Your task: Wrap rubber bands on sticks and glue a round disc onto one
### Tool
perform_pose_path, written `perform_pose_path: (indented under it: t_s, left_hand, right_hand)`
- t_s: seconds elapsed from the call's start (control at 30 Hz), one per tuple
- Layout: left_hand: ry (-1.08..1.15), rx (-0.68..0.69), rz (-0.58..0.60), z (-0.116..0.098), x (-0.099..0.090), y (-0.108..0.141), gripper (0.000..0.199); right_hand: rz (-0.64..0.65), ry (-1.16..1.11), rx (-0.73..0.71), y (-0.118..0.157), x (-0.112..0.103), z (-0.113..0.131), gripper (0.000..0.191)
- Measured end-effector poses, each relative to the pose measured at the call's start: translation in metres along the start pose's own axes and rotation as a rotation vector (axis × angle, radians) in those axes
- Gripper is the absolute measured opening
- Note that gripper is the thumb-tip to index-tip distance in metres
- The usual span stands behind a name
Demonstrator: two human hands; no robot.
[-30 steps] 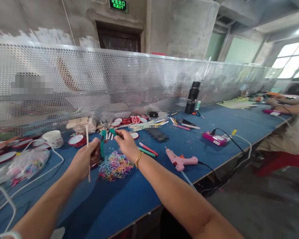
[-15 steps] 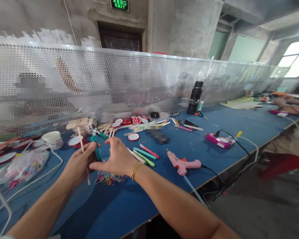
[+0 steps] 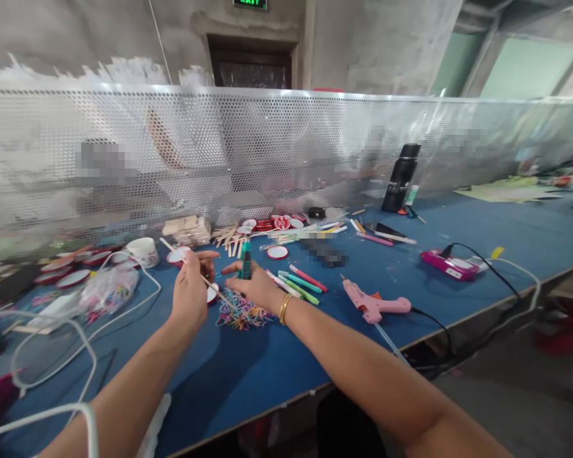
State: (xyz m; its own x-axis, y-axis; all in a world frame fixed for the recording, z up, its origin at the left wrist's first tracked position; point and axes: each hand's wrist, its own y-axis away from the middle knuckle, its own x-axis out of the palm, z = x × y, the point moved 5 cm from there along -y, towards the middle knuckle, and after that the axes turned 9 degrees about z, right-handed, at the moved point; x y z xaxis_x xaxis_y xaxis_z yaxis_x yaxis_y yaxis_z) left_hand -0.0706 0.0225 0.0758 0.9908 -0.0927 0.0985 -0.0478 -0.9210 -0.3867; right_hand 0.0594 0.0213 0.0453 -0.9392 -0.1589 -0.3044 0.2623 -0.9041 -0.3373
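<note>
My left hand (image 3: 191, 289) is closed around a thin wooden stick (image 3: 212, 285), which slants down to the right past its fingers. In my right hand (image 3: 258, 289) are teal-handled pliers (image 3: 246, 262), held upright with the jaws pointing up. Below both hands lies a loose pile of coloured rubber bands (image 3: 243, 313). A red-rimmed white cap (image 3: 212, 294) shows partly behind my left hand.
Several markers (image 3: 305, 283) and a pink glue gun (image 3: 375, 304) with a cord lie to the right. A white cup (image 3: 143, 252), a bag of rubber bands (image 3: 109, 289) and white cables (image 3: 93, 356) are left. A black bottle (image 3: 401, 178) stands by the perforated screen (image 3: 267, 146).
My right hand has gone from spread fingers beside the pliers to gripping them. The stick has tipped from near upright to a slant. The view has swung left.
</note>
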Motion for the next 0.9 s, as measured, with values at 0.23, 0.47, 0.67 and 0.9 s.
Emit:
perform_pose_path:
  t_s: [0.23, 0.47, 0.67, 0.9]
  left_hand:
    - [0.201, 0.007, -0.08, -0.004, -0.006, 0.002, 0.049]
    - [0.224, 0.018, -0.034, -0.007, -0.009, -0.001, 0.046]
    - [0.074, -0.023, 0.059, 0.002, 0.001, 0.0, 0.037]
    - [0.076, 0.103, -0.017, -0.014, -0.008, -0.001, 0.039]
  right_hand:
    - [0.146, -0.12, -0.014, 0.006, 0.01, 0.003, 0.027]
    - [-0.034, -0.159, 0.0, 0.005, 0.002, 0.003, 0.027]
    - [-0.146, -0.224, -0.02, -0.003, -0.008, -0.009, 0.026]
    - [-0.095, -0.213, 0.059, -0.001, 0.002, -0.01, 0.032]
